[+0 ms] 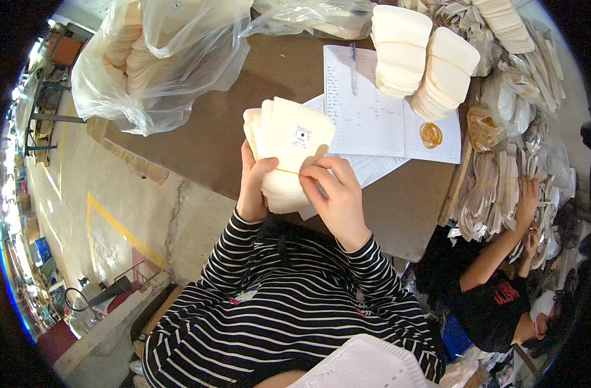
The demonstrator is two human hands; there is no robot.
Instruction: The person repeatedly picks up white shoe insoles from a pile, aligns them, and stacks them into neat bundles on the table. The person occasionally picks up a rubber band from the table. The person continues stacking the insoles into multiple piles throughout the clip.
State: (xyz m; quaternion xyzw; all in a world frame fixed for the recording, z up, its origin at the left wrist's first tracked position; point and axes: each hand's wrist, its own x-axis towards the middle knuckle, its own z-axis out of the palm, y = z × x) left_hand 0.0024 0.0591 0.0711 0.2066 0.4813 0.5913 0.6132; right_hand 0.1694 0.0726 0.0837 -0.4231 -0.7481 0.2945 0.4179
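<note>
My left hand (251, 184) is closed round the left side of a stack of flat cream-coloured pieces (276, 139) with rounded corners. A small printed label (301, 136) sits on the top piece. Across the lower part of the stack runs a thin yellowish rubber band (286, 171). The fingertips of my right hand (339, 197) are pinched on that band at the stack's right edge. I hold the stack tilted above the near edge of the brown table (224, 149), its upper pieces fanned a little.
Two banded cream stacks (401, 55) lie beside an open written notebook (347, 129) with a pen (353, 68) on it. Loose rubber bands (431, 135) form a small pile. A clear bag (166, 90) of pieces stands far left. At right, another person's hands (528, 204) touch bundled strips (496, 187).
</note>
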